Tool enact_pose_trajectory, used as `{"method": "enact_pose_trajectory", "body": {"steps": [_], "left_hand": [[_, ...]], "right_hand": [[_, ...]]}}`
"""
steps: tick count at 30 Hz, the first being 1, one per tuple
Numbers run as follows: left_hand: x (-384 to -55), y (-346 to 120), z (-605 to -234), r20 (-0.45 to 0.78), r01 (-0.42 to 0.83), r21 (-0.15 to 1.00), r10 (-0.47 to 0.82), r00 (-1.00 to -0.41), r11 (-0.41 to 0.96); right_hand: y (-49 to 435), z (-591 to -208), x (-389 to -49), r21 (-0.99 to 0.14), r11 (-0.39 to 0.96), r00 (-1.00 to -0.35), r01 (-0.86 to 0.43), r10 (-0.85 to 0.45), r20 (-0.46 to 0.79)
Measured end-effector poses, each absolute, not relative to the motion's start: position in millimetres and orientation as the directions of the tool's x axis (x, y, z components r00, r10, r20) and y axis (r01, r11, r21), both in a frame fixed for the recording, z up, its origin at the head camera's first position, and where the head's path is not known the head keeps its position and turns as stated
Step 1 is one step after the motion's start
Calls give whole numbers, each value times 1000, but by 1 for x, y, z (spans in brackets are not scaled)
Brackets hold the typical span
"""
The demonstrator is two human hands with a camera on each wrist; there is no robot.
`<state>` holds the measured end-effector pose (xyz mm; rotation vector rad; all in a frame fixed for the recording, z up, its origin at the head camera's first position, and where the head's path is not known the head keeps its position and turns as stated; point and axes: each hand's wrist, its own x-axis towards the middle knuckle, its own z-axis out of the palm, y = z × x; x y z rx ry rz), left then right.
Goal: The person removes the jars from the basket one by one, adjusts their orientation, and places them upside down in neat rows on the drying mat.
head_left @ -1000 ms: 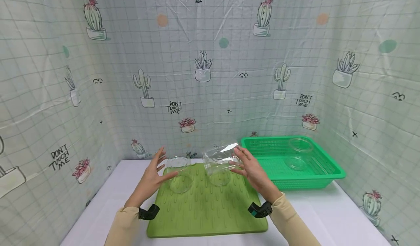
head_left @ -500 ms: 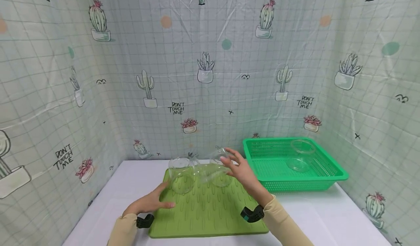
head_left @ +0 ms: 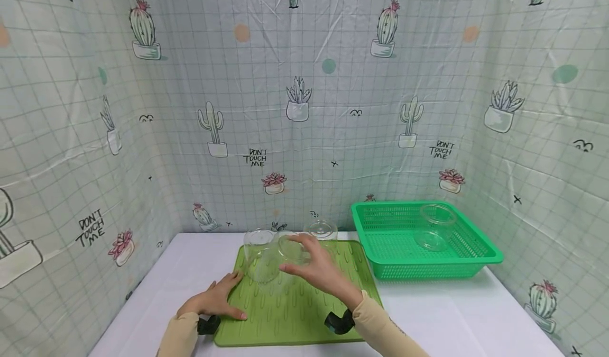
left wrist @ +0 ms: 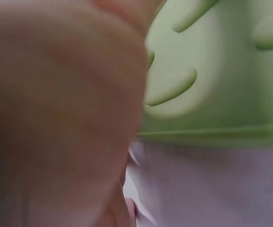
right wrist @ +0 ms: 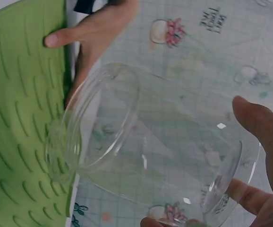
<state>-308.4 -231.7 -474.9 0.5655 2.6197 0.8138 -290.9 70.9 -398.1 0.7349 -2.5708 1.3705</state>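
Observation:
My right hand (head_left: pixel 317 269) holds a clear jar (right wrist: pixel 160 142) by its base end, thumb on one side and fingers on the other. The jar's ridged mouth points down toward the green mat (head_left: pixel 304 320). Left of it on the mat stands another clear jar (head_left: pixel 252 248); whether the two touch, I cannot tell. A further clear jar (head_left: pixel 323 227) is behind my right hand at the mat's back. My left hand (head_left: pixel 214 298) rests on the mat's left edge, fingers spread and holding nothing. In the left wrist view the palm (left wrist: pixel 56 118) blocks much of the scene.
On the right stands a green slotted basket (head_left: pixel 428 269) with one clear jar (head_left: pixel 437 225) in it. The mat lies on a white-covered table (head_left: pixel 428 314). Cactus-print cloth (head_left: pixel 304 135) closes off the back and both sides.
My right hand has carried the jar left and down toward the mat, and turned it from lying sideways to mouth-down. My left hand has dropped from beside the left jar to the mat's edge.

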Motion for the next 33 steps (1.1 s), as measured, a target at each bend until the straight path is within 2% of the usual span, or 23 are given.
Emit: {"method": "enact_pose_trajectory", "body": {"steps": [15,23,33], "left_hand": [[-310,-233,-476,-228,276,578,477,-849,768],[-312,-231,-476,-217,289,551,469,-856,783],[-309,-228,-475,-220,272,536,443,-869,800]], "right_hand": [[33,-419,-282,-658,561,-848,-502,-470,245],[24,-427,-284,-643,557,-831,-525,-497,248],[18,-439,-283,-570,559,-791,-602,-516,329]]}}
